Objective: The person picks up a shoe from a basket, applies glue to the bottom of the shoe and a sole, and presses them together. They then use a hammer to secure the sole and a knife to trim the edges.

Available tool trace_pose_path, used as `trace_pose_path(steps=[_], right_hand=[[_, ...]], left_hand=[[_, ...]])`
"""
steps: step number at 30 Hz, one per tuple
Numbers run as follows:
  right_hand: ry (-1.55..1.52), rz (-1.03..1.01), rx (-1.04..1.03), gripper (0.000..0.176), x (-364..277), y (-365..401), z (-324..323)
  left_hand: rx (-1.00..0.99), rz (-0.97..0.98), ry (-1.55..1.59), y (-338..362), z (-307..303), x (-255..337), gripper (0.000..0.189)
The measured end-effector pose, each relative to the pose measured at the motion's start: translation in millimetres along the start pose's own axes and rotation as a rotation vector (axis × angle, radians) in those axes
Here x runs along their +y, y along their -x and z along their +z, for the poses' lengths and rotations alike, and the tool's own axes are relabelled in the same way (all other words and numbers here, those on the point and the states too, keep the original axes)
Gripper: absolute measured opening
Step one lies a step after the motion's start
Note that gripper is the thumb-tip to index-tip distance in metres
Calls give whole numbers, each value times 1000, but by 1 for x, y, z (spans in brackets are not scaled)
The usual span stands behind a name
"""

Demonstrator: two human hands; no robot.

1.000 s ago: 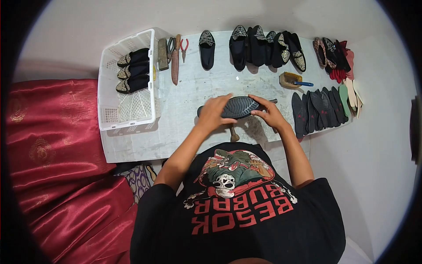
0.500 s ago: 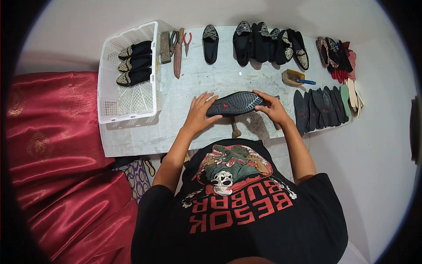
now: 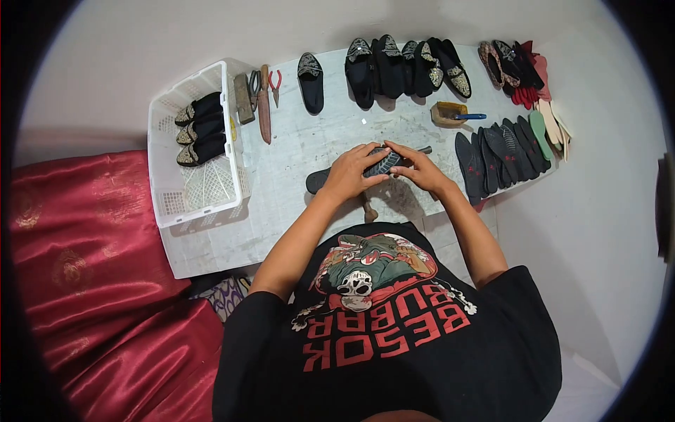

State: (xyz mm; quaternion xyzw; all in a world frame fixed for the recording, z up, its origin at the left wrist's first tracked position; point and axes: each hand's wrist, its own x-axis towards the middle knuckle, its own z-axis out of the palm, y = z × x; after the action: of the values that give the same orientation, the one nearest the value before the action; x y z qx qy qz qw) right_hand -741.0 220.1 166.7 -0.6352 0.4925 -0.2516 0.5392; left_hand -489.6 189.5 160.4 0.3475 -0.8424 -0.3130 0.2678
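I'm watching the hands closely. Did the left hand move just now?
Yes. The left hand slid right, away from the white basket, onto the black sole beside the right hand.

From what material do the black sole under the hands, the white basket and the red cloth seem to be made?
Black ribbed sole: probably moulded rubber, matte, with a pressed tread pattern. White lattice basket: likely rigid plastic, with openwork walls. Red cloth: satin-like fabric, with glossy highlights along its folds.
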Motion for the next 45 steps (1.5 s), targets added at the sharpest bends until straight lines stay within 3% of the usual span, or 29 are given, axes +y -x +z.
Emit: trace_pose_path(steps=[5,17,22,26,28,32,36,38,42,45], right_hand=[[-216,-28,-47,58,12,1,-3],[-18,-53,0,52,4,-1,-1],[-33,-4,-91,51,9,-5,-13],[153,-255,-17,51,16,-11,-21],[-24,45,-125,51,4,-10,-27],[85,-71,-83,52,19,-14,-29],[132,18,-174,52,16,-17,-38],[102,-135,-104,51,25,-19,-37],[30,-164,-196,47,43,-19,-49],[17,-176,87,36,102,1,-58]], left_hand=[[-31,-23,22,1,-3,4,64],[134,60,-40,3,10,1,61],[39,-58,68,1,4,3,61],[13,-108,-92,3,7,15,60],[71,-237,-235,7,8,37,60],[73,-416,-193,11,27,62,56],[121,-456,-258,10,36,68,51],[128,-486,-273,9,39,70,52],[123,-492,-333,6,39,73,52],[282,-529,-222,1,41,82,46]])
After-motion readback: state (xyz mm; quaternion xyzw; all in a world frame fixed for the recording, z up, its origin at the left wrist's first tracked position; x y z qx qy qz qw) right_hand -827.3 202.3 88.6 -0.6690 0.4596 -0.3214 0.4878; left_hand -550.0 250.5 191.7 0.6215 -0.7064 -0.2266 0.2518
